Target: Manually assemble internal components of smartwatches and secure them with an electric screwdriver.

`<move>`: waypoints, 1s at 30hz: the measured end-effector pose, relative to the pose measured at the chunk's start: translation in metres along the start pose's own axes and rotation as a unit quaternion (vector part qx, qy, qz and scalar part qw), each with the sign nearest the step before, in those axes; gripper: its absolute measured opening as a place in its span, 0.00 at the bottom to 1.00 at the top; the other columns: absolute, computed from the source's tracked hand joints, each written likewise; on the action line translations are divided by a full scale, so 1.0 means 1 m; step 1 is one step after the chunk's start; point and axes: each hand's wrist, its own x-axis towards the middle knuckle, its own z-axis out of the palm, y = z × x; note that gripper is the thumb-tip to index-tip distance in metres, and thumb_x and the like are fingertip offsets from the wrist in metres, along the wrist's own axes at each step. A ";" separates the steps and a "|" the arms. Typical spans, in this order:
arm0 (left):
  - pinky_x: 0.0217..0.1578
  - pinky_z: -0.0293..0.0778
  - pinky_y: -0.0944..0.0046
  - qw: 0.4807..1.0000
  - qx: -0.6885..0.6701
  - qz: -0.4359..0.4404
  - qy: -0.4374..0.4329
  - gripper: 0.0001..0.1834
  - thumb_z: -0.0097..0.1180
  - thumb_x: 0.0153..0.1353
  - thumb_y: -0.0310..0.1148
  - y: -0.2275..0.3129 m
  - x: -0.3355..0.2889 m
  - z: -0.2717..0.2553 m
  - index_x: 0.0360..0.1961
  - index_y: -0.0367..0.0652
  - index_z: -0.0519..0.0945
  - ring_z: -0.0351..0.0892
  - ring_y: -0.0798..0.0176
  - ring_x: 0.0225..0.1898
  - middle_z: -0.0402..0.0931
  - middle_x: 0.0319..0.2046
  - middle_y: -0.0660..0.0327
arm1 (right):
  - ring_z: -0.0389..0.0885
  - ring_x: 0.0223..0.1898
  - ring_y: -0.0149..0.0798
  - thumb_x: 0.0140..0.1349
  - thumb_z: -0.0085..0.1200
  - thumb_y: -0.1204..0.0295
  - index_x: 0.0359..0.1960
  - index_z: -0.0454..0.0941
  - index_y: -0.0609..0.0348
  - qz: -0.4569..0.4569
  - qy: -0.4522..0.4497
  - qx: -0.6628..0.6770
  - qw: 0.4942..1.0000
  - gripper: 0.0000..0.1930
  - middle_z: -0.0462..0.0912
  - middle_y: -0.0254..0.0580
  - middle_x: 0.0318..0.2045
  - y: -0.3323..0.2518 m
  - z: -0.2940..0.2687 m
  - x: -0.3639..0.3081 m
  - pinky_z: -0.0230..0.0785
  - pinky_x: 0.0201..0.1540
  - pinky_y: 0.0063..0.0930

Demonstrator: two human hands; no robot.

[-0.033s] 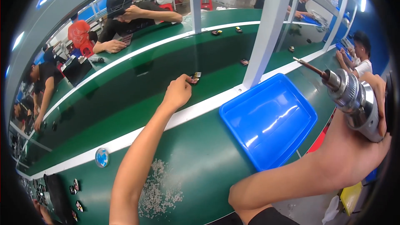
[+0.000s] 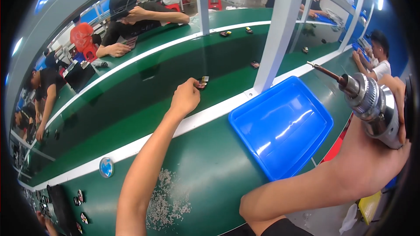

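Note:
My left hand (image 2: 185, 98) reaches out over the green conveyor belt (image 2: 131, 118). Its thumb and fingers are closed on the edge of a small black part with a pale label (image 2: 203, 82), and the fingertips hide some of it. At the right, raised over the near bench, my right hand (image 2: 396, 105) is wrapped round a metal power screwdriver (image 2: 369, 100). Its long bit points up and to the left, with a small bright piece at the tip. Below the bit, a blue plastic tray (image 2: 249, 137) lies on the bench.
Loose small screws (image 2: 168, 203) are spread beside my left forearm. A round blue dish (image 2: 106, 167) stands by the white rail. Grey uprights (image 2: 280, 30) rise between bench and belt. More small black parts (image 2: 255, 64) sit on the belt. A person in black (image 2: 144, 19) leans opposite.

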 end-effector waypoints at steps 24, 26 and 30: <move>0.55 0.66 0.47 0.978 0.020 0.206 -0.033 0.22 0.59 0.52 0.27 0.025 -0.136 -0.060 0.50 0.32 0.75 0.69 0.34 0.54 0.74 0.49 0.40 | 0.67 0.16 0.28 0.65 0.51 0.69 0.33 0.68 0.57 0.359 -0.122 0.343 0.859 0.07 0.71 0.37 0.18 0.054 0.055 -0.062 0.64 0.24 0.24; 0.52 0.68 0.46 0.955 0.063 0.289 -0.022 0.22 0.61 0.48 0.24 0.027 -0.170 -0.065 0.47 0.34 0.76 0.71 0.35 0.52 0.74 0.47 0.41 | 0.67 0.17 0.28 0.65 0.51 0.67 0.32 0.69 0.57 0.371 -0.122 0.343 0.854 0.08 0.71 0.36 0.17 0.048 0.064 -0.076 0.63 0.25 0.23; 0.46 0.72 0.47 0.921 0.106 0.367 -0.079 0.25 0.64 0.43 0.21 0.059 -0.246 -0.070 0.47 0.34 0.76 0.74 0.41 0.46 0.74 0.45 0.47 | 0.68 0.17 0.28 0.65 0.50 0.65 0.28 0.69 0.58 0.386 -0.147 0.291 0.863 0.11 0.71 0.35 0.15 0.036 0.075 -0.096 0.62 0.25 0.23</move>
